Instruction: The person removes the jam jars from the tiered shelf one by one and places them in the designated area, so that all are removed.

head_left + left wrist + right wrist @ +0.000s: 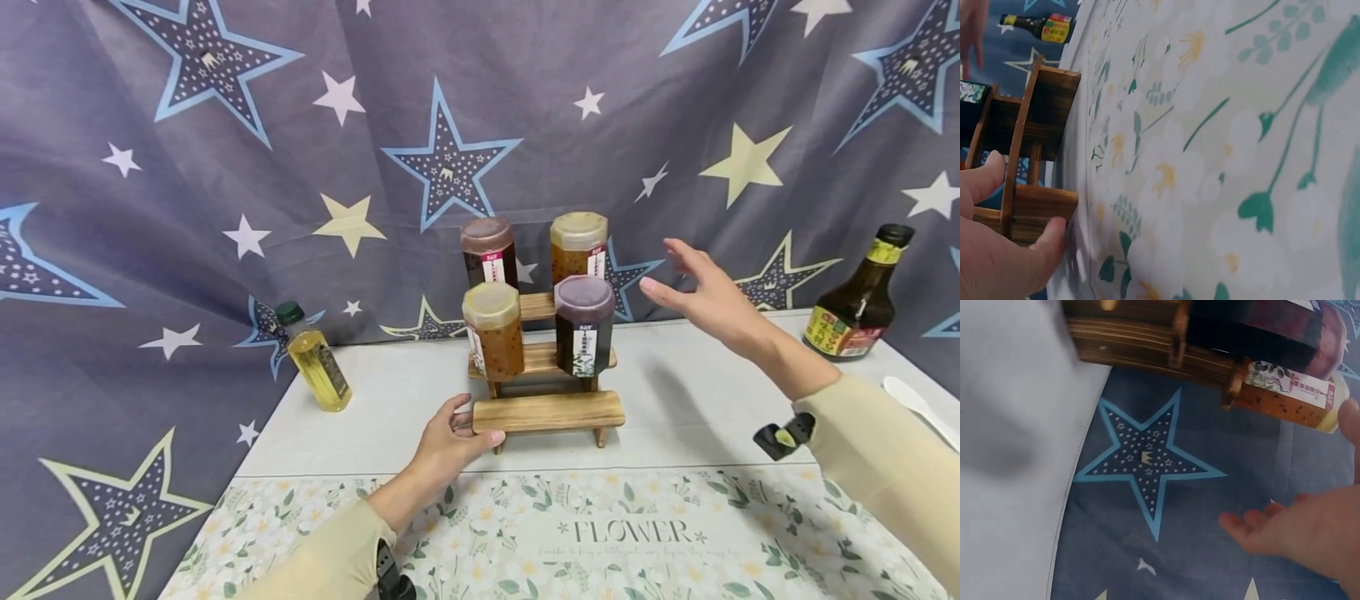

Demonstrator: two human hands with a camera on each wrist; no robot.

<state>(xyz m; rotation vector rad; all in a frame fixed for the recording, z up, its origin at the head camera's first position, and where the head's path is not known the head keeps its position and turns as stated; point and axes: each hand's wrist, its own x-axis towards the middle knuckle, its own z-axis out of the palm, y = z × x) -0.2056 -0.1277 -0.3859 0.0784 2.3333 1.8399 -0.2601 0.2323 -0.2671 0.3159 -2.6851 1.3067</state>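
Observation:
A three-tier wooden display rack [551, 412] stands on the table. My left hand [448, 442] grips the left end of its lowest step, thumb [1054, 240] at the front edge and fingers behind. On the middle step sit an amber jar [495, 337] at left and a dark, purple-lidded jar [583, 333] at right. Behind them, the top step bears a dark jar [487, 248] and an amber jar with a pale lid [579, 242]. To the right of the jars my right hand [708, 292] is raised in the air, fingers apart, holding nothing.
A small bottle of yellow oil [318, 367] stands at the left. At the far right are a dark sauce bottle [855, 304] and a white spoon [918, 408]. A star-print curtain [555, 158] hangs behind the table, and a floral mat [637, 500] covers its front part.

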